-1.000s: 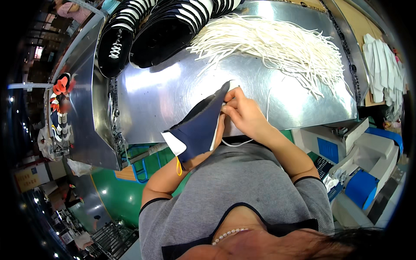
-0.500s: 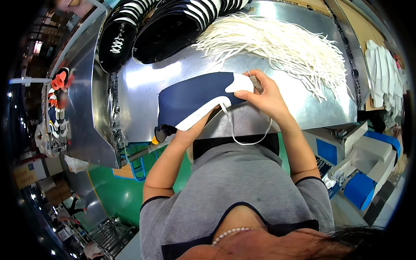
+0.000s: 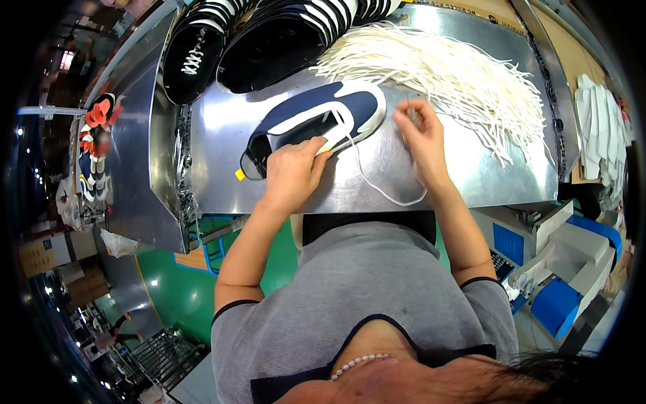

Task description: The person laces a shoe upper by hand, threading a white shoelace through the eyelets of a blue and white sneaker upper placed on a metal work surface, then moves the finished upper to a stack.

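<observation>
A navy and white shoe upper [image 3: 371, 104] lies on the metal table, its opening turned up. My left hand [image 3: 293, 168] is closed on the upper's near edge, thumb and fingers around the white strip there. A white shoelace [image 3: 364, 176] runs out of the upper near the tongue and loops toward my right wrist. My right hand [image 3: 424, 138] hovers just right of the upper, apart from it. Its fingers are curled toward the thumb around something small and greyish, mostly hidden.
A heap of loose white laces [image 3: 437, 74] lies at the far right of the metal table [image 3: 484, 185]. Stacked black and white shoe uppers [image 3: 272, 57] stand at the far left. White pieces [image 3: 595, 124] hang beyond the right edge, above a grey and blue machine [image 3: 572, 262].
The upper has been turned from its navy side to opening up and laid down. My left hand has come out from under it onto the near edge. My right hand has let go of the upper.
</observation>
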The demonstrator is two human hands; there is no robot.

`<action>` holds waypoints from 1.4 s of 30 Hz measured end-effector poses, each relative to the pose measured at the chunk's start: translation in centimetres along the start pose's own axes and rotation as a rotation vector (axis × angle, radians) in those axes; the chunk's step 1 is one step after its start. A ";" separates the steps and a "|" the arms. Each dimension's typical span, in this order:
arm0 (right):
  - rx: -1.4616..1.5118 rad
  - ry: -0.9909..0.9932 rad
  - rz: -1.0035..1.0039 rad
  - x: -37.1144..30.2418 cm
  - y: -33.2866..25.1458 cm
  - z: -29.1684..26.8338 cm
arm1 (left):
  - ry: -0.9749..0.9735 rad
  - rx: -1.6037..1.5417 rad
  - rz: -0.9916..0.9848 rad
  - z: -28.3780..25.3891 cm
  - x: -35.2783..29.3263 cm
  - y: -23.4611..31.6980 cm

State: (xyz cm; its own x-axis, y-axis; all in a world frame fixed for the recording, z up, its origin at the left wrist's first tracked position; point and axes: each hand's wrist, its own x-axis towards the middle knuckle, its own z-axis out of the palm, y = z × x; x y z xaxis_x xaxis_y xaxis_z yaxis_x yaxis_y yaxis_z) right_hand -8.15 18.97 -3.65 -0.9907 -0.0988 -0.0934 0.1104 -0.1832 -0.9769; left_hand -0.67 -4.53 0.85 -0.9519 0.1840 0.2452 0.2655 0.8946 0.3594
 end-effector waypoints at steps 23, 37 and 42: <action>-0.563 -0.622 -0.083 -11.4 -2.3 -7.4 | -0.030 -0.193 -0.054 -4.9 1.9 1.1; -0.232 -0.230 -0.150 -1.1 0.5 2.9 | -0.370 -0.125 -0.072 -1.4 2.3 3.1; -0.082 -0.152 -0.089 -0.9 1.4 3.5 | -0.517 -0.039 -0.206 -0.3 4.7 5.1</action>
State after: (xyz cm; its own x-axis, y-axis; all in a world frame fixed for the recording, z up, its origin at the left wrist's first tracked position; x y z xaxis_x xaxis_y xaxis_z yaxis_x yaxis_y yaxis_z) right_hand -6.79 15.41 -4.24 -0.9722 -0.2333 0.0185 0.0096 -0.1186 -0.9929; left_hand -3.73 0.72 4.09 -0.9334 0.1912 -0.3035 0.0618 0.9192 0.3888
